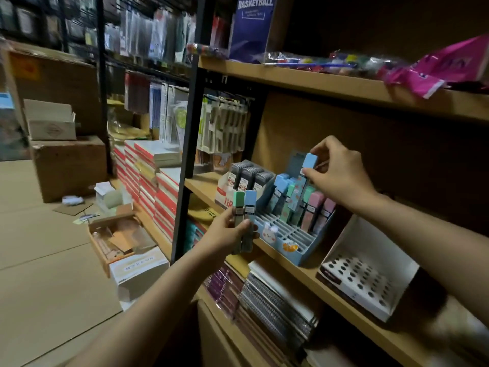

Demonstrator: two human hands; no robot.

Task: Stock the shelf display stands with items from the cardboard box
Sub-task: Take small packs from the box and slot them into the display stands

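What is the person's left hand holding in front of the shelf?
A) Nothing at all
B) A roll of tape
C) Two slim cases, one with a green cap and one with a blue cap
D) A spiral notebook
C: the left hand grips two slim dark cases side by side, one green-capped and one blue-capped, just left of the light blue cardboard display stand.
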